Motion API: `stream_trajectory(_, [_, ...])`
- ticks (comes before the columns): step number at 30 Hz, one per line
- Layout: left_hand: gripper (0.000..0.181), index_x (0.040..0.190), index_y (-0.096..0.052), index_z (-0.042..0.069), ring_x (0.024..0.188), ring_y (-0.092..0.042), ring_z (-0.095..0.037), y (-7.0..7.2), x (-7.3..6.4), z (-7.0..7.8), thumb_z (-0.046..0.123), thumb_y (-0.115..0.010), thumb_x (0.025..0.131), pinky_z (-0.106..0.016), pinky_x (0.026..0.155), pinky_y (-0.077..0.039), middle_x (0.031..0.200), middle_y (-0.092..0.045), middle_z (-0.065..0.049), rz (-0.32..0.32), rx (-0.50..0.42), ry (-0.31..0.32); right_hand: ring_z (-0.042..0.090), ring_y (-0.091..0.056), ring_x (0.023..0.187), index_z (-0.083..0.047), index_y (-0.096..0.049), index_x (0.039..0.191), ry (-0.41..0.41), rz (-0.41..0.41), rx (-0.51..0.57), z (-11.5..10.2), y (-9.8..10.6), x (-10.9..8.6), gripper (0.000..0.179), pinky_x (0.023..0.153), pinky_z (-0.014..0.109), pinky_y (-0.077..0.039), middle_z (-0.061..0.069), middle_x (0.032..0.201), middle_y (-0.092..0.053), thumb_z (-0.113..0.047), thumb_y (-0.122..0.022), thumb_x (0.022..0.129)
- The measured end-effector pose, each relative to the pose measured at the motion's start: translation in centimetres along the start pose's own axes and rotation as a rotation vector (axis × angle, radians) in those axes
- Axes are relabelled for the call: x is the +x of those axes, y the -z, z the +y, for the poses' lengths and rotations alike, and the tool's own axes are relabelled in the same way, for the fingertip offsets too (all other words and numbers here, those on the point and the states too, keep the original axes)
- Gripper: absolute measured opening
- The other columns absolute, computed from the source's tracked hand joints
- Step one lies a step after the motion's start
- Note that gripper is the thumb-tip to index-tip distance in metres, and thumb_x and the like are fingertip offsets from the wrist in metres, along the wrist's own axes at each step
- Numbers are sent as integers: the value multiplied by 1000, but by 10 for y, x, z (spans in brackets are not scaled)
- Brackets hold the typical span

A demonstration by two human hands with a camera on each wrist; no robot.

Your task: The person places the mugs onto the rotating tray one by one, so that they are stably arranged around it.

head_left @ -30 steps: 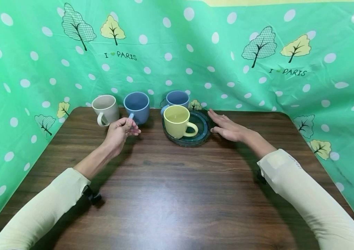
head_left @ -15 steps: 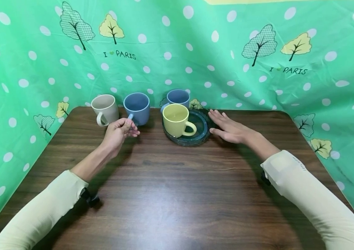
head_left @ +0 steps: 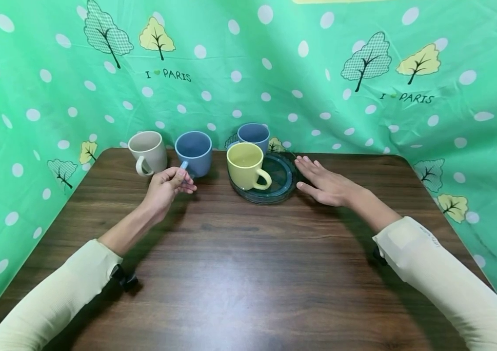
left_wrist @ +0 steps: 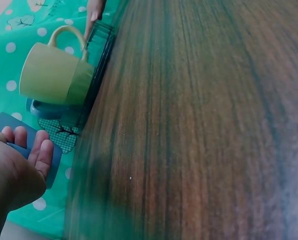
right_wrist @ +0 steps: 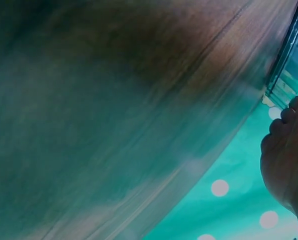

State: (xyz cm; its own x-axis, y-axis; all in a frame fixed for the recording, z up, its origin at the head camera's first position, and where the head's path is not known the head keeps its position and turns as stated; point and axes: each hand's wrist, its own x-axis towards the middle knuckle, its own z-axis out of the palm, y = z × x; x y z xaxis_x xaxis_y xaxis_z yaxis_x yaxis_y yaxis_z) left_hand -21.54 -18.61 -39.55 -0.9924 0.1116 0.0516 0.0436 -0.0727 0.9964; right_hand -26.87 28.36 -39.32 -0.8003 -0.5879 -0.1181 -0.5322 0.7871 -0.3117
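My left hand [head_left: 165, 192] pinches the handle of a blue mug [head_left: 200, 158] that stands upright near the table's back edge; in the left wrist view the curled fingers [left_wrist: 44, 155] overlap that mug. Right of it, a round dark-green glass dish [head_left: 281, 175] carries a yellow mug [head_left: 245, 168], its handle pointing right. A second blue mug [head_left: 254, 131] shows behind the yellow one, partly hidden. At the dish's right rim lies my right hand [head_left: 325, 185], fingers extended and thumb apart. The right wrist view catches that hand [right_wrist: 289, 150] beside the dish's edge [right_wrist: 284, 55].
A light grey mug [head_left: 153, 153] stands left of the held blue mug, its handle toward me. Brown wood table [head_left: 248, 263] stretches across the front. Behind the back edge hangs a green dotted cloth [head_left: 292, 68].
On the dish, the yellow mug has shifted slightly left and back, while the blue mug behind it has edged right. My left hand keeps its pinch; my right hand stays at the rim.
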Motion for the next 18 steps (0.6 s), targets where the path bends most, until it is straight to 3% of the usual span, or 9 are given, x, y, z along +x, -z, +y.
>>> stream_trajectory(18, [30,97,-66,8,88,-80,-12,4,-8,1,12,-49,121,-27,86,-67,91,-72,2,-20,7,-4,36,-1,180,-10,-8,182,8,-9,18,-3,-4,-21,77,146,62,-10,15,192,-2,-49,-39,123])
